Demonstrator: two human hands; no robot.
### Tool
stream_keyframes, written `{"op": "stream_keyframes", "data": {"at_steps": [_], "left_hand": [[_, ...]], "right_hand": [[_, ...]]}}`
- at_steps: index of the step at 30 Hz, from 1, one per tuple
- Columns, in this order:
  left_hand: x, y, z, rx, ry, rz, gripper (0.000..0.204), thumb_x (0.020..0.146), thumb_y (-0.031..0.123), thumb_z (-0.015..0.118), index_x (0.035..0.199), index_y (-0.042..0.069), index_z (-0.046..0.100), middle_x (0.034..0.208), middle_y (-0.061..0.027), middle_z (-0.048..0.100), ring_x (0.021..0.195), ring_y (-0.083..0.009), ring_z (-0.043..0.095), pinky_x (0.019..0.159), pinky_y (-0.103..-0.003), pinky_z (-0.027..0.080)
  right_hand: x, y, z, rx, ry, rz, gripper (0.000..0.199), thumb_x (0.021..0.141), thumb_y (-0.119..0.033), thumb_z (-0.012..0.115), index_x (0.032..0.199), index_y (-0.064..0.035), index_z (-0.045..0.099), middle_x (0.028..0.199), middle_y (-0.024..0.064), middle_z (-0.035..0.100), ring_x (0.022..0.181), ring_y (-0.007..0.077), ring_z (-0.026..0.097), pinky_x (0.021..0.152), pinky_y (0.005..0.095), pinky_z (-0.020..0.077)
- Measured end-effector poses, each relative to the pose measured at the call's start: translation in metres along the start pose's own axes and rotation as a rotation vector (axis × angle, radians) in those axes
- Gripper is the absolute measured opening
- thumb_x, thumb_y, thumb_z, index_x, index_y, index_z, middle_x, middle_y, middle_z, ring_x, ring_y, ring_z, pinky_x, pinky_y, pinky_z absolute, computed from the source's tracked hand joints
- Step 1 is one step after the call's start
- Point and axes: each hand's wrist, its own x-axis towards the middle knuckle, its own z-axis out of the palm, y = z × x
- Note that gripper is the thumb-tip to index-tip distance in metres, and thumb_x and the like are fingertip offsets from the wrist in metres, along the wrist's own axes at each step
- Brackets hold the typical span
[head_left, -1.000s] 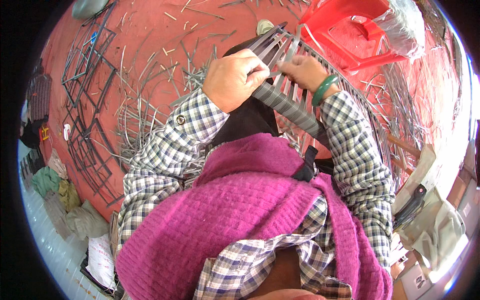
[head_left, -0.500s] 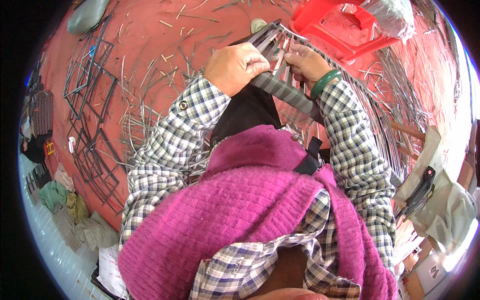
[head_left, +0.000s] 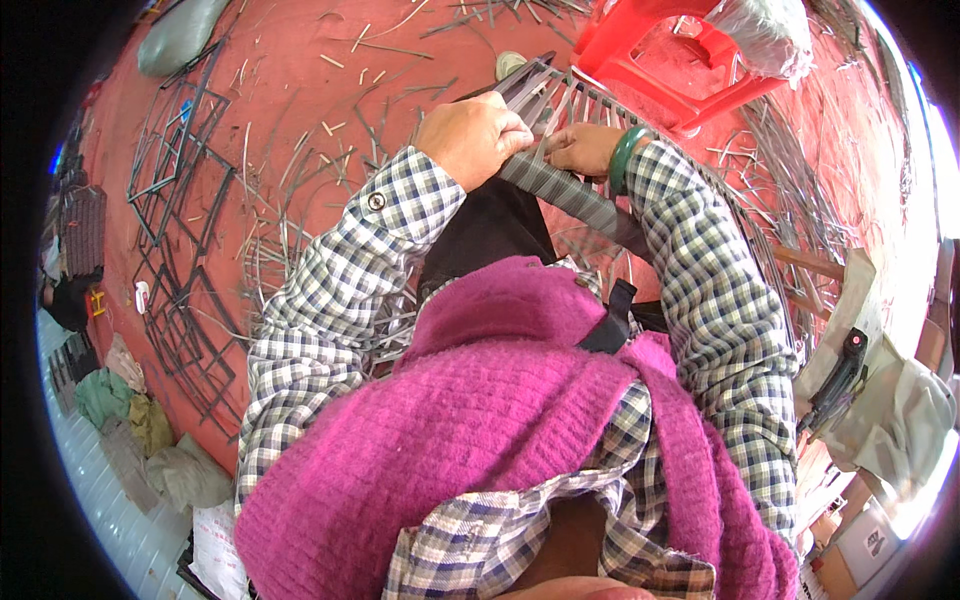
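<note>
My left hand (head_left: 472, 135) is closed over the near end of a grey woven strip panel (head_left: 575, 195) that lies across my lap. My right hand (head_left: 582, 148), with a green bangle on its wrist, pinches the loose grey strips (head_left: 560, 95) that fan out from the panel's far end. The two hands sit close together, almost touching. Both arms wear checked sleeves, and a pink knitted garment covers my chest below them.
Loose grey strips (head_left: 300, 170) litter the red floor around me. Dark wire frames (head_left: 170, 230) lie at the left. A red plastic stool (head_left: 680, 55) stands at the upper right. Cloth bundles (head_left: 120, 400) lie at the lower left, white bags (head_left: 900, 420) at the right.
Both hands have shifted slightly up in the view, staying on the woven panel; the camera tilted a little. The grip looks the same.
</note>
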Motion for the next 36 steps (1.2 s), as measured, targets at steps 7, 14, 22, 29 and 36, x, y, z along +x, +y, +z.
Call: {"op": "stream_keyframes", "data": {"at_steps": [7,14,22,29,36], "left_hand": [[-0.003,-0.005,-0.003,-0.022,0.081,0.016,0.019,0.084,0.029,0.058,0.085,0.013,0.069,0.084,-0.0046,0.060,0.076,-0.0244,0.060,0.066,-0.035,0.048],[-0.006,-0.006,-0.001,-0.141,0.084,0.007,0.016,0.079,0.025,0.067,0.084,0.010,0.066,0.079,-0.0050,0.059,0.070,-0.0201,0.061,0.063,-0.030,0.047],[-0.011,-0.011,-0.001,-0.284,0.058,0.150,0.017,0.077,0.024,0.070,0.089,0.011,0.068,0.080,-0.0030,0.055,0.072,-0.0165,0.059,0.064,-0.028,0.046],[-0.016,-0.014,0.007,-0.421,0.051,0.113,0.025,0.068,0.013,0.076,0.092,0.010,0.071,0.081,-0.0014,0.053,0.078,-0.0135,0.058,0.070,-0.026,0.047],[-0.015,-0.002,0.002,-0.323,0.090,0.244,0.025,0.072,0.013,0.072,0.097,0.011,0.069,0.086,-0.0015,0.053,0.076,-0.0144,0.057,0.067,-0.027,0.046]], "right_hand": [[-0.011,-0.019,-0.004,-0.440,0.293,-0.157,0.015,0.081,-0.021,0.058,0.091,-0.0135,0.065,0.072,0.0042,0.062,0.069,0.0262,0.060,0.063,0.0369,0.0474],[-0.079,-0.048,0.035,-1.061,0.865,-0.359,0.008,0.069,-0.019,0.059,0.071,-0.0128,0.062,0.078,0.0000,0.056,0.087,0.0181,0.050,0.071,0.0318,0.0388],[-0.098,-0.050,0.032,-0.859,0.810,-0.246,0.005,0.066,-0.018,0.057,0.068,-0.0125,0.058,0.069,0.0012,0.054,0.078,0.0193,0.052,0.067,0.0340,0.0404],[-0.116,-0.054,0.068,-0.708,0.814,-0.539,0.006,0.066,-0.018,0.058,0.064,-0.0127,0.055,0.065,0.0014,0.053,0.069,0.0207,0.054,0.064,0.0341,0.0394],[-0.145,-0.023,0.071,-0.146,0.754,0.047,0.021,0.088,-0.026,0.056,0.087,-0.0055,0.060,0.063,0.0120,0.061,0.057,0.0260,0.061,0.059,0.0365,0.0462]]}}
